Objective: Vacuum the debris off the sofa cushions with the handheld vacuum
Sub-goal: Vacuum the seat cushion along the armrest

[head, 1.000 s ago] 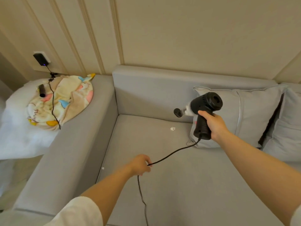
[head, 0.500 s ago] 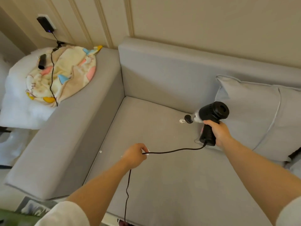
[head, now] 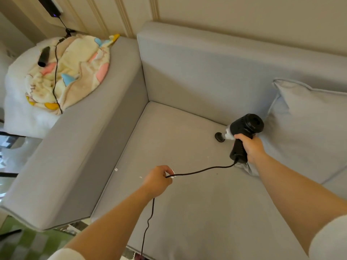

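My right hand (head: 250, 147) grips the handle of the black handheld vacuum (head: 244, 126). Its round nozzle (head: 219, 137) presses on the grey seat cushion (head: 187, 194) near the backrest. My left hand (head: 157, 182) holds the vacuum's black cord (head: 202, 169) in curled fingers above the middle of the seat. Small white bits of debris lie on the cushion: one (head: 116, 169) by the armrest seam, one (head: 140, 177) left of my left hand, a tiny one (head: 207, 157) near the vacuum.
A grey throw pillow (head: 308, 128) leans behind the vacuum on the right. The wide armrest (head: 78, 147) carries a patterned blanket (head: 75, 72) with a black nozzle attachment (head: 44, 56) and a cable to a wall plug (head: 49, 6). The cord hangs off the seat's front edge.
The vacuum's nozzle has come down onto the seat where a white scrap lay; that scrap no longer shows. My view has shifted lower and to the right.
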Motion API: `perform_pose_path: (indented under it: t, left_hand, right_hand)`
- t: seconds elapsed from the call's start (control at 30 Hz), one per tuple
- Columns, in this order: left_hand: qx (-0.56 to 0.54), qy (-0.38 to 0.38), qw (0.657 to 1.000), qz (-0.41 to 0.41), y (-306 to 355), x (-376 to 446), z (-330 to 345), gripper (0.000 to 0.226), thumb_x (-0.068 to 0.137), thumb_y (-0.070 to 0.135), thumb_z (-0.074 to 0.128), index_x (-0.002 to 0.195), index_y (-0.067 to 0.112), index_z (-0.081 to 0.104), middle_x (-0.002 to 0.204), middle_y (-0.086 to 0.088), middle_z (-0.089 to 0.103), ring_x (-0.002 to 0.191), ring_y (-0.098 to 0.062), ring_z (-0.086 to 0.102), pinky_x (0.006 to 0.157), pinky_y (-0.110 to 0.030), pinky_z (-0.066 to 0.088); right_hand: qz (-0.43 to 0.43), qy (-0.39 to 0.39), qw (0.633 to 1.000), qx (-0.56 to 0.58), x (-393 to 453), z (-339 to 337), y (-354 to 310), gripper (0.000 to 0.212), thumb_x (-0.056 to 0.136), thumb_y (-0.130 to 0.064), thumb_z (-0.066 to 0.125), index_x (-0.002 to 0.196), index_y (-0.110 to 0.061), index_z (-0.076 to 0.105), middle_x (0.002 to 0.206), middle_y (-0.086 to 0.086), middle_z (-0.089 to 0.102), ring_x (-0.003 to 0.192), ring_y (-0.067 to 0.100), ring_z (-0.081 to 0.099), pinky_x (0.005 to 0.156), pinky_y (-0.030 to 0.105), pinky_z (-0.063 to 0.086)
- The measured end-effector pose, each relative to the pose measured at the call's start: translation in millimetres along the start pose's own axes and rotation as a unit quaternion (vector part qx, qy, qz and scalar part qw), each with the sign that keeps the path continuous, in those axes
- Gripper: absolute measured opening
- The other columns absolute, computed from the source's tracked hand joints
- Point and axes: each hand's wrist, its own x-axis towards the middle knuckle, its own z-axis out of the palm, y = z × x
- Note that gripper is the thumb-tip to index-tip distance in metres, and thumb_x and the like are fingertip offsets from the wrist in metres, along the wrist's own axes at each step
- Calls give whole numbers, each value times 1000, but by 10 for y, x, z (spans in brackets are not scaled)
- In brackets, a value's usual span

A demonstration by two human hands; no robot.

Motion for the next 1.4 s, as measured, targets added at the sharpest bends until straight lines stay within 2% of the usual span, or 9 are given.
perform_pose_path:
  t: [0.27,0.37,0.47,0.7,0.87,1.0,1.2,1.3,1.4]
  left_hand:
    - [3,-4,1000,1,20,45,36,17,86,5,52,97,12,62,60,3,39,48,-10,37,30,-5,28]
    - [4,-9,1000,-2,13,27,39,14,86,5,52,92,15,60,60,4,39,47,-9,37,30,-5,27]
    - [-1,-6,1000,-12,-29,9,13,14,86,5,53,92,16,60,60,3,39,47,-9,37,33,-8,28]
    - [5,-3,1000,-25,-189,-150,-24,14,86,5,53,87,18,58,58,4,39,47,-9,36,42,-15,29]
    - [14,1,999,-31,-264,-242,-43,14,87,8,54,98,14,62,61,4,39,49,-9,37,43,-15,29]
    - [10,-10,999,-35,-280,-320,-7,13,87,7,53,91,17,60,60,4,39,48,-10,36,44,-16,29]
    - [14,-24,999,-28,-309,-398,20,13,87,6,53,90,17,58,61,3,38,49,-10,36,45,-16,29]
    - [11,-32,999,-24,-287,-411,44,14,87,4,53,90,17,58,63,4,38,50,-9,37,46,-16,30]
    - [14,-29,999,-18,-242,-377,75,19,87,4,52,100,13,62,63,4,38,50,-8,37,44,-14,30]
  right_hand:
    - [4,0,1000,-10,106,-42,71,47,77,-21,68,118,-3,54,94,16,61,80,30,60,79,41,51]
    - [-5,3,1000,-25,85,-32,130,46,77,-21,68,118,-4,55,80,8,59,70,23,58,72,37,47]
    - [13,-10,1000,-11,54,-52,158,47,77,-22,69,119,-6,54,86,11,60,70,23,58,63,32,47]
    - [23,-61,996,-66,-98,30,332,41,76,-22,68,110,-5,55,95,18,60,82,33,61,70,38,52]
    - [7,-68,992,-104,-198,82,387,35,76,-24,69,104,-10,54,80,10,58,71,25,59,58,31,47]
    - [-6,-56,992,-117,-272,69,439,33,75,-24,69,101,-12,53,80,8,58,73,24,59,67,36,50]
    - [22,-52,993,-99,-374,-79,594,25,76,-22,68,93,-10,56,79,11,57,71,25,57,56,30,45]
    - [34,-65,992,-105,-407,-152,647,24,75,-22,68,92,-9,57,84,15,59,74,28,59,59,32,49]
    - [22,-39,995,-88,-384,-217,650,35,75,-21,68,104,-4,58,93,19,62,81,33,61,68,37,52]
